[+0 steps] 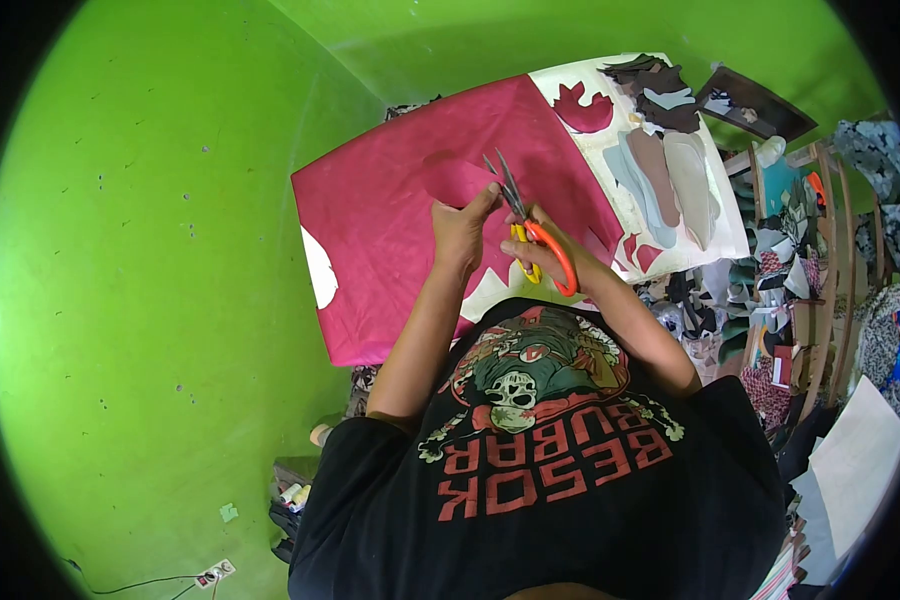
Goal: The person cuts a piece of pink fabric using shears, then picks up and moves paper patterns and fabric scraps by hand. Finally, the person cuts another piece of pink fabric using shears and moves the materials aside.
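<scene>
My left hand [459, 232] pinches a cut piece of dark pink sheet material [457, 180] between thumb and fingers, holding it over the large sheet. My right hand [562, 246] is closed round a pair of scissors [513, 190] with one orange and one yellow handle. Their blades stand apart and point away from me, just right of my left thumb and the edge of the piece. Under both hands spreads a large dark pink sheet [370, 235] with a jagged cut edge near my body.
On the white table top [610, 160] at right lie shoe-sole-shaped pieces [688, 185], dark scraps [660, 90] and a curved pink offcut [582, 108]. Further right, a wooden rack [825, 270] is crowded with scraps. A green wall [160, 280] stands at left.
</scene>
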Available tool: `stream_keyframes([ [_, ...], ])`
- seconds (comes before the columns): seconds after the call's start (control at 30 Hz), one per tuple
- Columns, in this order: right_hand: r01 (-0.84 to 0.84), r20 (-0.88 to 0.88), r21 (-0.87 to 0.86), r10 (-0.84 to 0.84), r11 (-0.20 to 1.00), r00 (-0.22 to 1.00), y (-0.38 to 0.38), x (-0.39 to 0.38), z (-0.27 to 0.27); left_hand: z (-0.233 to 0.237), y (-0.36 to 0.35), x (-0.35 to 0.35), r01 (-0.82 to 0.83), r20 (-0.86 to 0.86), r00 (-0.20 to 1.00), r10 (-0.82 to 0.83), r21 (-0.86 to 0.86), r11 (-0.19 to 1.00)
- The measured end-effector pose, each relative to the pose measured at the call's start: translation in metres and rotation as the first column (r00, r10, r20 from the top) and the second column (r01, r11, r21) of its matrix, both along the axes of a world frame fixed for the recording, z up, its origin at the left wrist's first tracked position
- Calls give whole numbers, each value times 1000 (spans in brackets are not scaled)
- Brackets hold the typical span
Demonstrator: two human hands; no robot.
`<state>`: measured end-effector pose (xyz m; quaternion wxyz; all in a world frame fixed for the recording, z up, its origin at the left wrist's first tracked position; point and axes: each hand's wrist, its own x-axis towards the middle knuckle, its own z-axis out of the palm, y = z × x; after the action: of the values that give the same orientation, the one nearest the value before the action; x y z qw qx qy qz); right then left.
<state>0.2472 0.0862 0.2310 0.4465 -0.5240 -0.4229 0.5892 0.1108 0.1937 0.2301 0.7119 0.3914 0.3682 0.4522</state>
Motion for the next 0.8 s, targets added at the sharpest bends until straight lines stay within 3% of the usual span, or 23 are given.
stream_keyframes([
  [0.47, -7, -27, 2, 7, 1000, 1000, -11, 0, -8, 10, -22, 6, -11, -82, 996, 21, 130, 991],
  [0.53, 18, 49, 55, -20, 998, 999, -12, -1, -9, 11, -23, 7, -17, -77, 997, 28, 134, 991],
  [0.8, 33, 82, 56, -37, 998, 996, -17, 1, -1, 6, -33, 11, -35, -182, 981, 71, 196, 980],
])
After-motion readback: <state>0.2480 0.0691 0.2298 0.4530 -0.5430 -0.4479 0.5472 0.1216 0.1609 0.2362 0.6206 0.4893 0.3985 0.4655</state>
